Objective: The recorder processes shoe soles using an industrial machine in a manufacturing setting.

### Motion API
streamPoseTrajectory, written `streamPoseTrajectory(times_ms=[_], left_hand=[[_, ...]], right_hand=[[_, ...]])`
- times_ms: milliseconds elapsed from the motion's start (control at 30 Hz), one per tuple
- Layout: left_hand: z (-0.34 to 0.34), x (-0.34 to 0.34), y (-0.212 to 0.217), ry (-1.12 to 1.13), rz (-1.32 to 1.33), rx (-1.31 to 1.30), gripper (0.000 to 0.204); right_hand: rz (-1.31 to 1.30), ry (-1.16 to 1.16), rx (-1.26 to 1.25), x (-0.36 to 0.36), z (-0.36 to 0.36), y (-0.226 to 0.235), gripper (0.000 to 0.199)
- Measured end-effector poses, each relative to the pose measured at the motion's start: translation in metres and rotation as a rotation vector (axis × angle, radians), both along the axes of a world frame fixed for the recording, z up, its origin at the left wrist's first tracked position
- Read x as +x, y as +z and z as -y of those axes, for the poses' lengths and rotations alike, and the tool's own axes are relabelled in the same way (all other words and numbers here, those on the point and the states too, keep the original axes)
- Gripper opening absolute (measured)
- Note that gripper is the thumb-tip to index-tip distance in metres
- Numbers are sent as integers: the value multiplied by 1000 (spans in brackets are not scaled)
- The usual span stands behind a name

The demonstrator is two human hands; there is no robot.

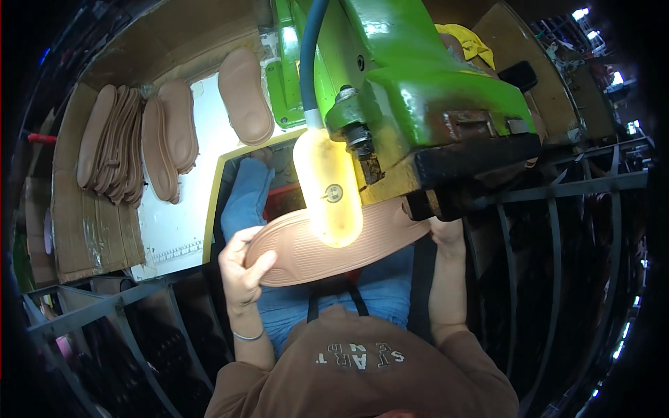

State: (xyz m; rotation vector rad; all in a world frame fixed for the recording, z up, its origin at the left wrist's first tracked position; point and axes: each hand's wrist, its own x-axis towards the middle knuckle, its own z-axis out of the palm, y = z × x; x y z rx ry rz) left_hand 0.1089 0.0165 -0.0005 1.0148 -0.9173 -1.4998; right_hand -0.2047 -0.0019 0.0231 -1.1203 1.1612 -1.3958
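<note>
A brown ribbed shoe sole (pixel 376 247) is stretched crosswise under the head of a green machine (pixel 446 97). My left hand (pixel 242 273) grips its left end, thumb on top and fingers around the edge. At the opposite end my right hand (pixel 447 233) holds the sole, its fingertips partly hidden by the black underside of the machine head. A lit, yellowish oblong lamp (pixel 327 181) hangs in front of the sole's middle and covers part of it.
On the white tabletop (pixel 174 233) at left stand a row of brown soles (pixel 115 143), a smaller group (pixel 178 125) and a single sole (pixel 244 97). Cardboard walls (pixel 66 202) surround them. Metal bars (pixel 557 188) run along both sides. Beyond the machine lies a yellow cloth (pixel 468 43).
</note>
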Motion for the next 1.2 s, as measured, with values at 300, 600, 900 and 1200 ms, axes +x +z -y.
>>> streamPoseTrajectory(times_ms=[300,600,900,1200], left_hand=[[-1,-18,-5,-48,255,-50,23],[28,-74,8,-90,340,-315,20],[0,37,-19,66,23,17,25],[-69,26,-68,-295,208,233,24]], right_hand=[[-193,-177,89,-18,-21,2,18],[-90,-367,40,-63,-37,-3,15],[-200,-40,77,29,-7,-5,20],[-158,2,-82,69,14,-17,42]])
